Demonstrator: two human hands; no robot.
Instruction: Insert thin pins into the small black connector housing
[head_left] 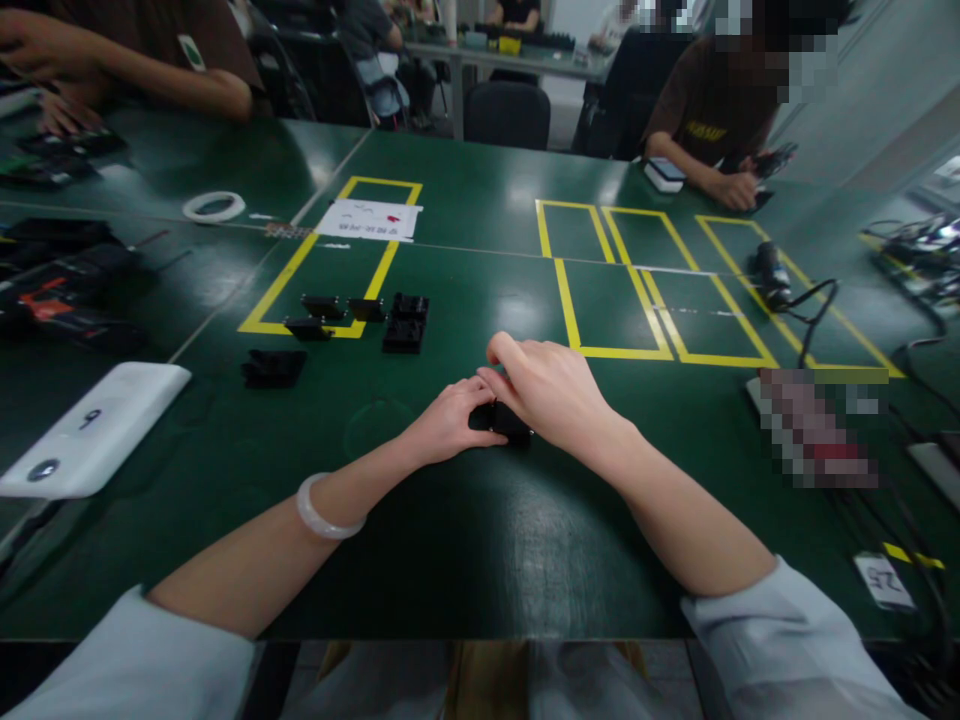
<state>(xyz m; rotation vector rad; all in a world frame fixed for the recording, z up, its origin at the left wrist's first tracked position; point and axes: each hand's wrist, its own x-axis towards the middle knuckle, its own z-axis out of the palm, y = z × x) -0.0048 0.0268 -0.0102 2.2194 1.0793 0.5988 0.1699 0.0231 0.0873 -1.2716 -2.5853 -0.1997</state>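
At four o'clock from the black block, pinches black part with left fingers; cannot tell grip of right fingers; may drop it through uneven pressing.

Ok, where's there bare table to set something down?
Bare table lies between the forearms and inside the yellow outline just beyond the right hand. It's crowded beyond the left hand, with black parts, and along the right edge, with cables.

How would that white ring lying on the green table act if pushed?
The white ring would probably slide rather than roll, since it lies flat. It is likely light for its size, given its wide open middle. Stood on edge, it might roll, being round.
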